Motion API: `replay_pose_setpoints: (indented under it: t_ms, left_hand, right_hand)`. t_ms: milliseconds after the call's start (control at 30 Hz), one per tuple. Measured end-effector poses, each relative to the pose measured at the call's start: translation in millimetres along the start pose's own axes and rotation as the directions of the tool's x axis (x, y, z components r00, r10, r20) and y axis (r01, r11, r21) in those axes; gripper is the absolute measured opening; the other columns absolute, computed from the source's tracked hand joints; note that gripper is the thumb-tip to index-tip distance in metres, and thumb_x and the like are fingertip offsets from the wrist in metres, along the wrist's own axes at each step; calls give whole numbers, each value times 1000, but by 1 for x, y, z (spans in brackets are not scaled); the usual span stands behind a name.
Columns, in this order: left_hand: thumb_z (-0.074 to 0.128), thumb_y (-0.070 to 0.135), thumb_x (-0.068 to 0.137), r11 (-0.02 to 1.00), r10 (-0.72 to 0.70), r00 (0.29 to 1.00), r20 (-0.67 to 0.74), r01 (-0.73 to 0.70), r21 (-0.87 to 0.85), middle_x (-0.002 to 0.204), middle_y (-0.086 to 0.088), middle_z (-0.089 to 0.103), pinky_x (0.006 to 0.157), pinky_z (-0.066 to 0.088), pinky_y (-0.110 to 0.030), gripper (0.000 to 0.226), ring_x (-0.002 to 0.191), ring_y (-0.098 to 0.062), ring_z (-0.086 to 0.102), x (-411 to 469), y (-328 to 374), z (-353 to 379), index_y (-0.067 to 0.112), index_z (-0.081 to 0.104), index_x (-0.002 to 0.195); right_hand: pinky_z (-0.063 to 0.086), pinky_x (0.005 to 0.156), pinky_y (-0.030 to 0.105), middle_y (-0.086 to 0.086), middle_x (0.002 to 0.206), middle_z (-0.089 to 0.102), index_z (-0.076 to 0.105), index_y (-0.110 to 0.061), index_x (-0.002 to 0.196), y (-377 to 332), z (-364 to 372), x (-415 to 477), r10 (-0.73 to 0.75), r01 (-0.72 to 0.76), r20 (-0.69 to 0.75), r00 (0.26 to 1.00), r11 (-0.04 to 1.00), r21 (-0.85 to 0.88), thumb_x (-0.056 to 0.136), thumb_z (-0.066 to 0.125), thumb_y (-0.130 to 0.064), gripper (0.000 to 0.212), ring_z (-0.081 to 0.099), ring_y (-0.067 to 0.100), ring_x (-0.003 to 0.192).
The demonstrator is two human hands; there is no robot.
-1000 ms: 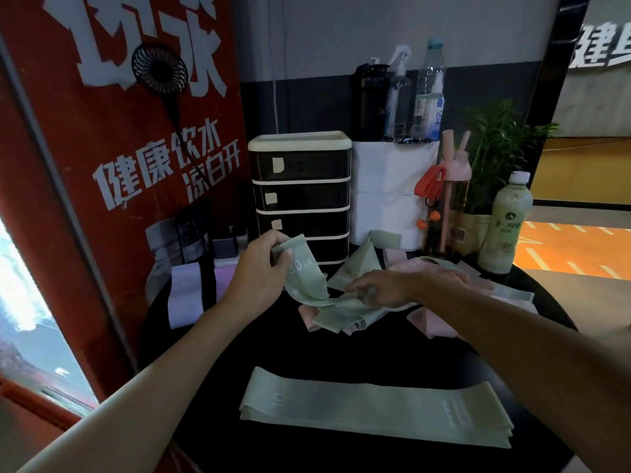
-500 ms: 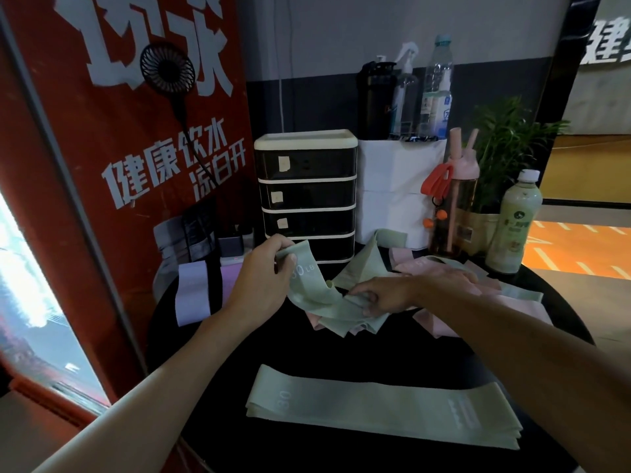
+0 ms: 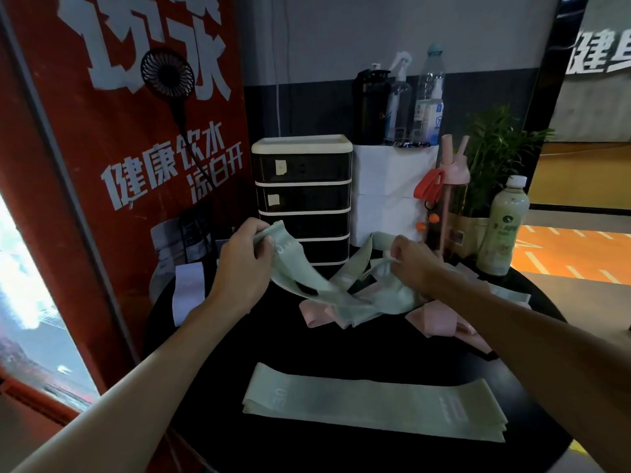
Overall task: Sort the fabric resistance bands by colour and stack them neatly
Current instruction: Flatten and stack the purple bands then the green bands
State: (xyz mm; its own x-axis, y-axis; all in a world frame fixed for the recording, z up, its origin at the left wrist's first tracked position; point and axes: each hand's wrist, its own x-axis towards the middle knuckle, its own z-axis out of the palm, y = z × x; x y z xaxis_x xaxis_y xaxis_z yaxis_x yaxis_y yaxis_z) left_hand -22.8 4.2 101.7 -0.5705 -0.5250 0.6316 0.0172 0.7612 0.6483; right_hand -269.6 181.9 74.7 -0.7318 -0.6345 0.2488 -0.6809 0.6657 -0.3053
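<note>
A flat stack of mint green bands [image 3: 372,402] lies near the front edge of the round black table [image 3: 211,356]. Behind it sits a tangled heap of green and pink bands [image 3: 440,322]. My left hand [image 3: 242,268] grips one end of a green band [image 3: 293,268] lifted above the table. My right hand [image 3: 413,264] pinches another green strip out of the heap and holds it raised. A pale lilac band [image 3: 187,291] lies at the table's far left edge.
A black drawer unit [image 3: 304,196] and a white box [image 3: 389,189] with bottles on top stand at the back. A pink bottle [image 3: 450,206], a potted plant [image 3: 495,158] and a green drink bottle [image 3: 502,227] stand at the back right. A red banner [image 3: 102,165] rises on the left.
My right hand has risen from the heap, pulling a green strip up with it. My left hand has lifted its end of the green band slightly.
</note>
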Motion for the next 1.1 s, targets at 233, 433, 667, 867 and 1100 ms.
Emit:
replay_pose_setpoints:
  t_ms: [233, 433, 667, 867, 1100]
  left_hand:
    - [49, 10, 103, 1000, 8, 1000, 15, -8, -1, 77, 5, 53, 58, 35, -16, 11, 64, 1, 49, -5, 8, -4, 14, 56, 95]
    - [49, 11, 103, 997, 47, 999, 23, -45, -67, 83, 6, 57, 60, 37, -13, 12, 69, -1, 50, -10, 12, -2, 19, 56, 100]
    - [48, 6, 102, 987, 75, 995, 71, -64, -148, 91, 4, 62, 70, 42, -19, 17, 79, -4, 55, -13, 8, 1, 20, 58, 101]
    - [50, 6, 101, 991, 65, 993, 96, -52, -125, 91, -2, 63, 72, 45, -34, 15, 86, -22, 58, -12, -2, 3, 17, 60, 99]
    - [49, 7, 101, 992, 64, 994, 85, -53, -118, 89, -2, 62, 70, 43, -24, 18, 83, -20, 56, -11, 0, 2, 21, 59, 98]
  right_hand:
    - [28, 106, 44, -5, 135, 47, 69, -30, 114, -17, -7, -33, -216, 293, 347, 913, 938, -186, 97, 46, -43, 32, 37, 20, 129]
    - [22, 59, -9, -2, 129, 54, 58, -16, 133, -33, -25, -58, -251, 281, 331, 910, 959, -45, 104, 43, -27, 34, 48, 12, 118]
    - [34, 66, 0, 3, 118, 67, 70, -21, 114, -21, 6, -36, -145, 183, 379, 914, 981, -65, 98, 50, -41, 32, 59, 18, 96]
    - [25, 114, 41, 4, 128, 42, 62, -49, 107, -5, 31, -17, -67, 102, 412, 909, 993, -65, 83, 67, -44, 25, 34, 31, 131]
    - [39, 105, 43, 1, 102, 60, 61, -55, 64, 2, 48, -3, -43, 29, 280, 959, 998, 56, 76, 70, -51, 15, 52, 31, 114]
